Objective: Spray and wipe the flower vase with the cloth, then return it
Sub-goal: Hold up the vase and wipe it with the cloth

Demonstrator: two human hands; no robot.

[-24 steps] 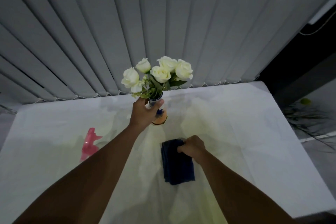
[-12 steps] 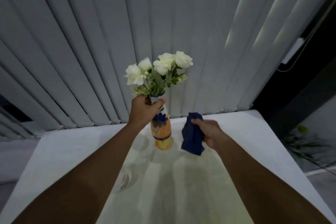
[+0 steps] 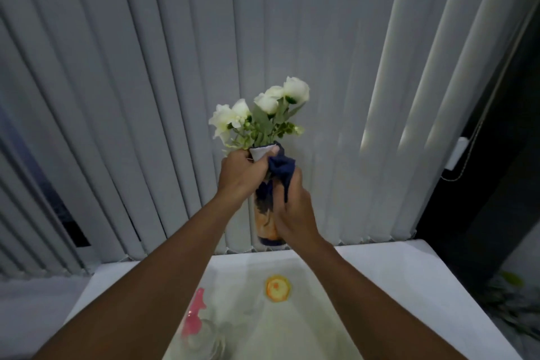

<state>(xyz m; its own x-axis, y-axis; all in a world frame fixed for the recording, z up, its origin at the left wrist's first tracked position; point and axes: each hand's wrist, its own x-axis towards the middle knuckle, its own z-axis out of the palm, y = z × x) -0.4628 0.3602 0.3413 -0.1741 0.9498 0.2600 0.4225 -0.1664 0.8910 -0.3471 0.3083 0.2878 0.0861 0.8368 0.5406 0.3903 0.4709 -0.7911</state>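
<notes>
1. L hand (image 3: 239, 175) clamped round vase (image 3: 264, 213) neck, holding it up off the table (image 3: 394, 278) so I can reach all sides.
2. R hand (image 3: 292, 210) fingers closed on cloth (image 3: 282, 168), pressing it to the vase body to wipe.
3. Spray bottle (image 3: 194, 313) parked near on table, w/in reach.

The left hand (image 3: 241, 177) grips the neck of an orange and blue ceramic vase (image 3: 264, 218) of white roses (image 3: 264, 109), held above the glossy white table (image 3: 388, 286); the right hand (image 3: 293, 213) presses a dark blue cloth (image 3: 282, 168) against its side, a pink-topped clear spray bottle (image 3: 194, 321) below
</notes>
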